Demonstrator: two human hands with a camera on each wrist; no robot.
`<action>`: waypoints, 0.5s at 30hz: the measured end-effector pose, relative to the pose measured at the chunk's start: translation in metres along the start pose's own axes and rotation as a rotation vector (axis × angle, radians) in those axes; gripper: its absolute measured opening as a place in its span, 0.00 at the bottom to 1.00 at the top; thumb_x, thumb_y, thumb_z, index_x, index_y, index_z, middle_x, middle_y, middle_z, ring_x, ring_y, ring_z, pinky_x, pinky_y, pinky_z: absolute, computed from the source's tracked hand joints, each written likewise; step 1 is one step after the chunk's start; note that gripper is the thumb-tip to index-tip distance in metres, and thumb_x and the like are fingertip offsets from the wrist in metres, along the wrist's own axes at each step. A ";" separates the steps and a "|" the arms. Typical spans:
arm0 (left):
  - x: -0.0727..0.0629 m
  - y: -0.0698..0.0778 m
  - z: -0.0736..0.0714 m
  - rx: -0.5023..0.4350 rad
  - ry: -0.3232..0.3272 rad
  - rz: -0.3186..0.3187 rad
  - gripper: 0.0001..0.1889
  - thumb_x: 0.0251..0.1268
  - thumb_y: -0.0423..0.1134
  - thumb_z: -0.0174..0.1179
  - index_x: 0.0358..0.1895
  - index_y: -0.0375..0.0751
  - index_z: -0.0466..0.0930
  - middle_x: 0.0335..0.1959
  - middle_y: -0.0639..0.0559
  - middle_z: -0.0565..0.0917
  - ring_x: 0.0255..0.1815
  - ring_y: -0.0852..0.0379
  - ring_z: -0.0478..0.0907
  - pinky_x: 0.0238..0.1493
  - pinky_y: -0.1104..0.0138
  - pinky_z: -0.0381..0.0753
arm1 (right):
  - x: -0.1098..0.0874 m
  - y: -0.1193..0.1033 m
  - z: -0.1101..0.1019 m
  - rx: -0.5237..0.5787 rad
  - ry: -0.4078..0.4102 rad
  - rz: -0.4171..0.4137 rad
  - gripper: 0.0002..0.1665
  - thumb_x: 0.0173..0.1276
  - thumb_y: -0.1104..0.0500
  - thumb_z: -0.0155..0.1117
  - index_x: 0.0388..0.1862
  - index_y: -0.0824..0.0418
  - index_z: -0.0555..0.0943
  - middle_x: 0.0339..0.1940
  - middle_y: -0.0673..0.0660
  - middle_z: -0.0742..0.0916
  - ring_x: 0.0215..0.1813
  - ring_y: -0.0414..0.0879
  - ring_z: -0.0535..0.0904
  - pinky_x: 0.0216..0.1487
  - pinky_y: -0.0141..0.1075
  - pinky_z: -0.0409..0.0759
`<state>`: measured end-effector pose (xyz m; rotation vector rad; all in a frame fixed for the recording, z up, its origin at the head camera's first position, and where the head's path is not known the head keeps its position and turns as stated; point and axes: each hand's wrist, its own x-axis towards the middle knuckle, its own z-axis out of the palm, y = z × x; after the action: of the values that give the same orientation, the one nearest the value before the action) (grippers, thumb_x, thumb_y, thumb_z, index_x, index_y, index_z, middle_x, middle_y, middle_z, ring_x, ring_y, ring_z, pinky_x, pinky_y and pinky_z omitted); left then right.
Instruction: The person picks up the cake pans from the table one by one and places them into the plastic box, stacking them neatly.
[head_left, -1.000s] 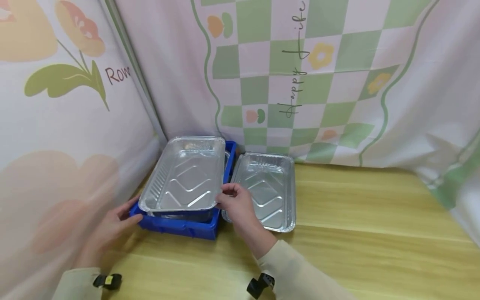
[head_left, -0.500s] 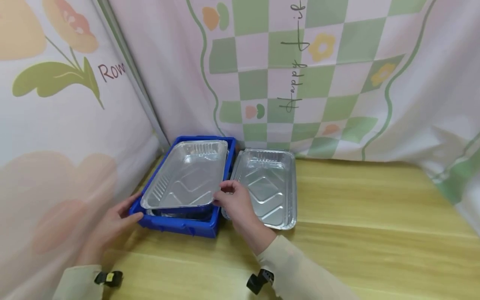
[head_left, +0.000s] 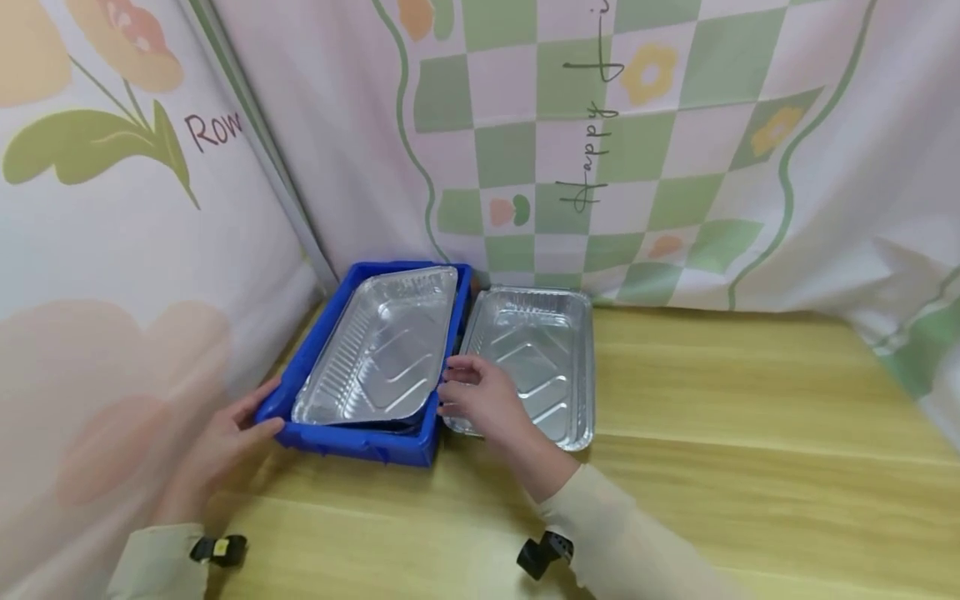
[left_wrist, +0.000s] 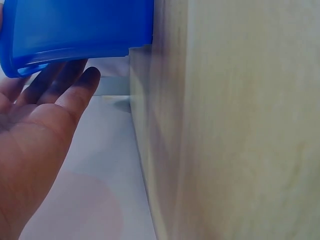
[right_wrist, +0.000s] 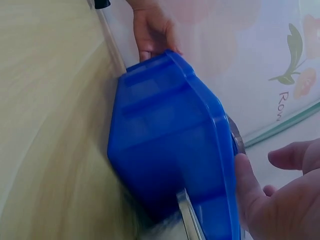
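Observation:
A blue plastic bin [head_left: 348, 443] sits on the table with a foil pan [head_left: 386, 342] lying tilted inside it. My left hand [head_left: 217, 446] holds the bin's front left corner; the left wrist view has its fingers [left_wrist: 80, 90] against the blue wall. At the bin's right rim is my right hand [head_left: 483, 400], fingers loosely bent and holding nothing. One finger touches the rim in the right wrist view, while the thumb [right_wrist: 290, 155] stands apart. What lies under the pan is mostly hidden.
Another foil pan [head_left: 532, 354], perhaps stacked, stands right beside the bin, partly covered by my right hand. Printed curtains [head_left: 570, 125] hang behind and to the left, close to the bin. Wooden table surface [head_left: 750, 433] extends to the right.
The foil pan has sunk from above the bin's rim down into it and now tilts. My right hand has let go of the pan's corner and shifted slightly right. The left hand stays.

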<state>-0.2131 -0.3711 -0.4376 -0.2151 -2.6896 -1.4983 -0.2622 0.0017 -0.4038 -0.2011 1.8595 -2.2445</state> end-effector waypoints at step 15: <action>0.004 -0.010 -0.003 0.027 0.001 0.018 0.33 0.72 0.36 0.58 0.76 0.36 0.56 0.68 0.23 0.63 0.54 0.78 0.68 0.49 0.81 0.72 | -0.018 -0.023 -0.099 0.007 0.047 0.004 0.17 0.68 0.72 0.55 0.54 0.75 0.69 0.42 0.59 0.79 0.39 0.46 0.78 0.44 0.39 0.84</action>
<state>-0.2186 -0.3779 -0.4440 -0.2362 -2.6978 -1.4554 -0.2709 0.1048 -0.3993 -0.1448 1.8729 -2.2723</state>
